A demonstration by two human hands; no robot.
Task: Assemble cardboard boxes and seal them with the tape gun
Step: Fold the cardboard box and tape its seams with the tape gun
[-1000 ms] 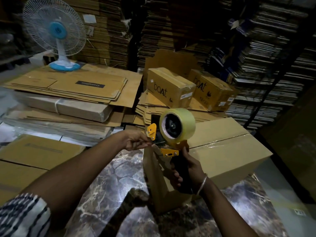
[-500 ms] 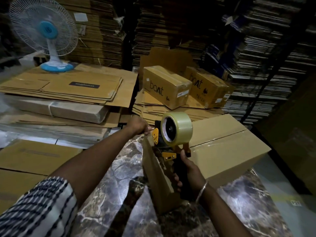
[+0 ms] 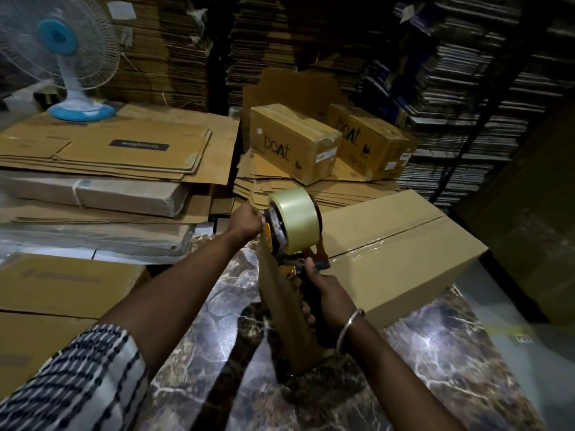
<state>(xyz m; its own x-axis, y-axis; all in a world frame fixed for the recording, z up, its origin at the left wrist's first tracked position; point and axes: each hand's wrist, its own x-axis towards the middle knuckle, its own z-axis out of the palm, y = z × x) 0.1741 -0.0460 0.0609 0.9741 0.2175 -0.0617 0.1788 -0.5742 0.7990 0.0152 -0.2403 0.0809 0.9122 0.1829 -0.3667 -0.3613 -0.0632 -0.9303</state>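
Note:
A brown cardboard box (image 3: 395,262) stands on the marble floor (image 3: 211,368), its top seam covered with clear tape. My right hand (image 3: 326,298) grips the black handle of a tape gun (image 3: 289,241) with orange parts and a roll of clear tape (image 3: 295,216), held at the box's near left corner. My left hand (image 3: 245,219) is curled just left of the roll, at the gun's front end by the box's top corner. What its fingers pinch is hidden.
Stacks of flattened cardboard (image 3: 109,154) lie to the left, with a blue and white fan (image 3: 62,57) standing on them. Two taped "boAt" boxes (image 3: 292,141) sit on flat sheets behind. A flat carton (image 3: 62,284) lies near left. Tall piles of cardboard fill the back.
The tape gun and both hands have moved up and away along the box's left end to its top corner. My left hand has gone from beside the orange guard to the roll's left side.

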